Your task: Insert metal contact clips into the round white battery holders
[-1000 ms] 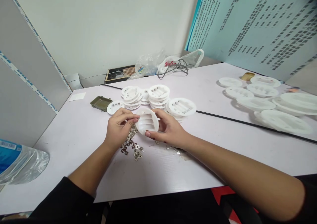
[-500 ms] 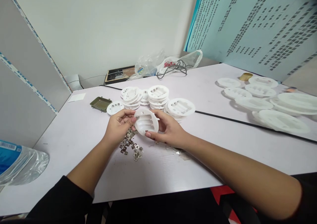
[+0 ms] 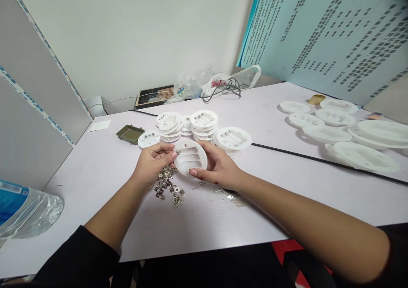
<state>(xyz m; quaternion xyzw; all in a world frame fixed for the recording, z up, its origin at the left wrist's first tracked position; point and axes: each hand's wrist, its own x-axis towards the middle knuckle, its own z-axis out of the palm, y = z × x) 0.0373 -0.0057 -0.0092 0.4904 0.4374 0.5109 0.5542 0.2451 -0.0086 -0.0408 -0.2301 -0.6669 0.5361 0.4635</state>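
In front of me, a round white plastic battery holder (image 3: pixel 190 158) with moulded slots is held between both hands. My left hand (image 3: pixel 153 165) pinches its left edge, and a small metal contact clip (image 3: pixel 177 152) appears to sit at the fingertips. My right hand (image 3: pixel 216 165) grips its right edge with thumb and fingers. Beneath my left hand lies a loose pile of metal contact clips (image 3: pixel 167 185). Several stacks of similar white holders (image 3: pixel 204 124) stand just beyond the hands.
An olive-green plastic box (image 3: pixel 130 134) sits at the far left of the white table (image 3: pixel 204 213). A water bottle (image 3: pixel 22 209) lies at near left. Large white moulded discs (image 3: pixel 361 156) and a brass-coloured cap (image 3: pixel 316 99) lie at right, beyond a black strip (image 3: pixel 318 160).
The holder has turned to face me more flatly and shifted slightly right. My left fingers have moved closer to its edge, and the view has shifted slightly.
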